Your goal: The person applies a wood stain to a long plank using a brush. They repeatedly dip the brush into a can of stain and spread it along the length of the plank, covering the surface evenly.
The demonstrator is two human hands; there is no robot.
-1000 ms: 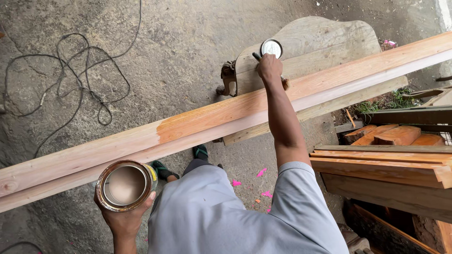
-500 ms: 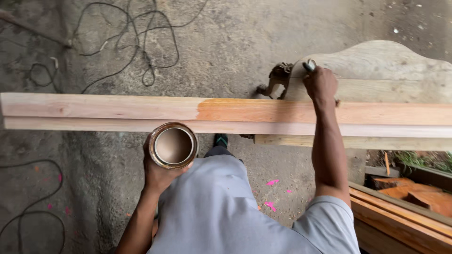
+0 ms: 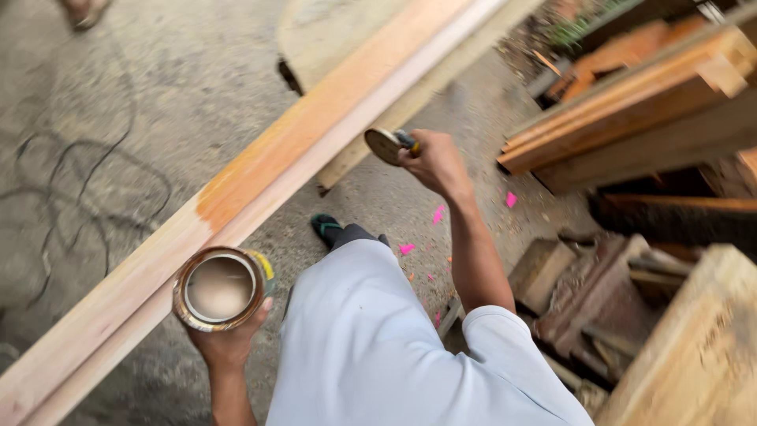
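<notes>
My left hand grips an open round tin of brownish liquid, held low beside the near edge of a long wooden plank. The plank runs diagonally from bottom left to top right; its upper stretch is coated orange, its lower stretch is pale bare wood. My right hand is closed on a paintbrush, lifted off the plank and held just to its right, over the ground. My grey-white shirt fills the bottom centre.
Stacked timber boards lie at the right, with wood blocks and scraps below them. A black cable loops over the concrete floor at left. A sandalled foot shows under the plank. Pink flecks dot the ground.
The view has swung, so the plank now runs diagonally. My right hand has come off the plank with the brush and pulled back toward me. The tin stays in my left hand.
</notes>
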